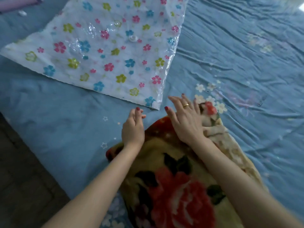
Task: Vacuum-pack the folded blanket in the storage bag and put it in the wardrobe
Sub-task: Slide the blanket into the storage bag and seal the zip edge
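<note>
A folded plush blanket with big red roses on a tan ground lies on the bed, close to me. My right hand, wearing a gold ring, rests flat with spread fingers on the blanket's far end. My left hand hovers at the blanket's far left corner, fingers loosely curved and holding nothing. The clear storage bag printed with pink, blue and green flowers lies flat beyond the hands, its round valve facing up. Its near corner ends just ahead of my fingers.
Everything sits on a bed with a wrinkled blue sheet that has a small flower print. A purple object lies at the far left corner. The dark floor shows past the bed's left edge.
</note>
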